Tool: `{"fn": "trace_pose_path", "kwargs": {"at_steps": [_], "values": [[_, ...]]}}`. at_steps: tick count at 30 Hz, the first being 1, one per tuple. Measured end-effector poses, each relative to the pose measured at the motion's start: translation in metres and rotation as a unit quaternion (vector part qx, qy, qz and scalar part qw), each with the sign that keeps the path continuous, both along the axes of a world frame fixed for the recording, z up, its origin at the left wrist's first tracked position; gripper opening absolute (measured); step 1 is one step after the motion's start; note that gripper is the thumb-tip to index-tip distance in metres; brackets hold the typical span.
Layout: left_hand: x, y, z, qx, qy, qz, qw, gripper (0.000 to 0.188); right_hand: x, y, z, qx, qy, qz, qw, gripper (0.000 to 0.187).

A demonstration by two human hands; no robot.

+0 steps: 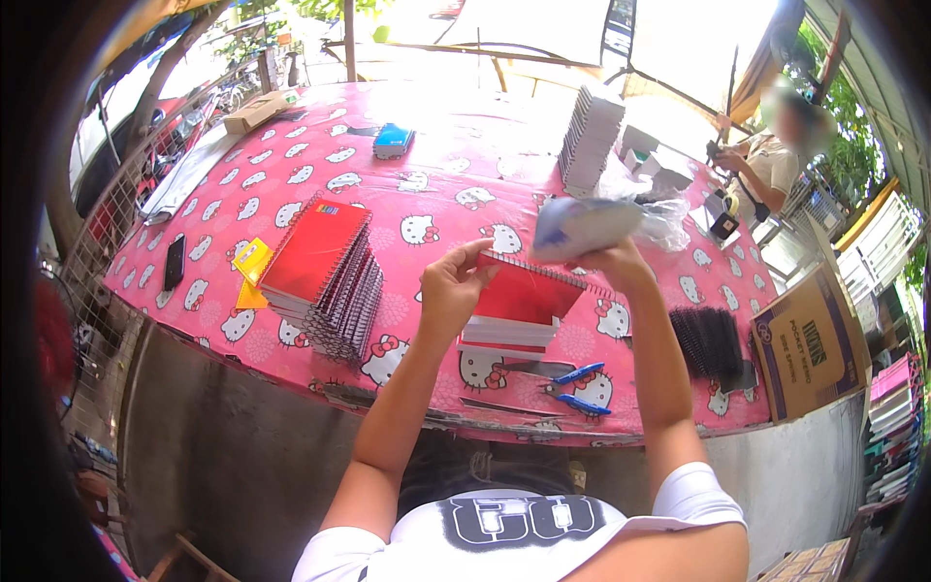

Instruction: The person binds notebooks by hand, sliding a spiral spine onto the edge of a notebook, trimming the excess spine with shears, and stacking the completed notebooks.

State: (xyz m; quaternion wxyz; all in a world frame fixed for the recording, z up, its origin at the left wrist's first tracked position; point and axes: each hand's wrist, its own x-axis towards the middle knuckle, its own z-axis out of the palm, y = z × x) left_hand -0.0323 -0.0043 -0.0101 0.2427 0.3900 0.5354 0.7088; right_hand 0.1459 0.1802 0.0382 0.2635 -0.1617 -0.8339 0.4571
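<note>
Nearest to me: one pair of blue-handled pliers (582, 390), lying just before the red notebook (529, 291). My left hand (452, 283) pinches this notebook's spiral edge at its far left corner; my right hand (613, 264) grips one blurred, pale-and-blue thing (582, 230) above it, its kind unclear. The step appears to be work along the spiral; the next move, I judge, calls for a steady left pinch and a freed right hand. Beyond: one bundle of black spirals (710, 341), one carton (813, 341), one stack of red notebooks (325, 262), one phone (175, 263). Farthest: one tall notebook stack (589, 141), one small blue stack (393, 141), their members too overlapped to count
</note>
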Motion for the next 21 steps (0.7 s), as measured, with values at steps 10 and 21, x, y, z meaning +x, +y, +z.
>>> {"fn": "trace_pose_path", "kwargs": {"at_steps": [10, 21], "values": [[-0.015, 0.003, -0.006, 0.047, -0.084, -0.096, 0.991, 0.027, 0.050, 0.018, -0.083, 0.281, -0.284, -0.311, 0.862, 0.045], [0.058, -0.037, -0.043, 0.177, 0.294, 0.028, 0.939, 0.024, 0.120, -0.154, -0.107, 0.343, -0.193, -0.116, 0.912, 0.049]]}}
